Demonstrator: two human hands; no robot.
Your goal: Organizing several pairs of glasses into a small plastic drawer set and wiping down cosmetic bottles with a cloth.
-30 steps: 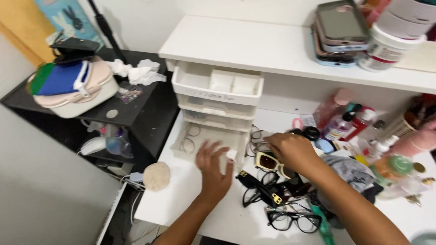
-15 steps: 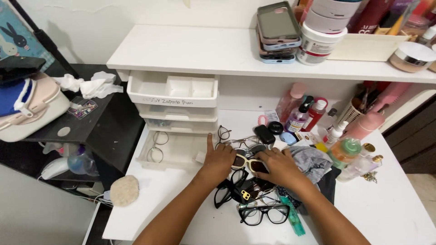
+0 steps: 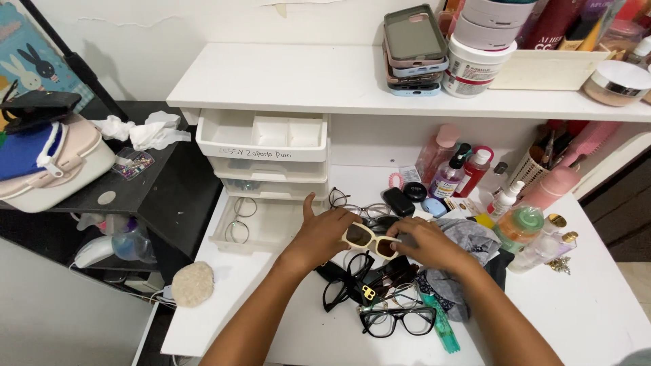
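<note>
both hands (image 3: 380, 237) hold cream sunglasses (image 3: 369, 240) above glasses pile (image 3: 380, 298)

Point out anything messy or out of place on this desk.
Glasses lie in a tangled heap in front of the drawer unit instead of in the open bottom drawer, which holds only two wire pairs. Both hands, left and right, hold cream sunglasses. Crumpled tissues sit on the black side table.
</note>
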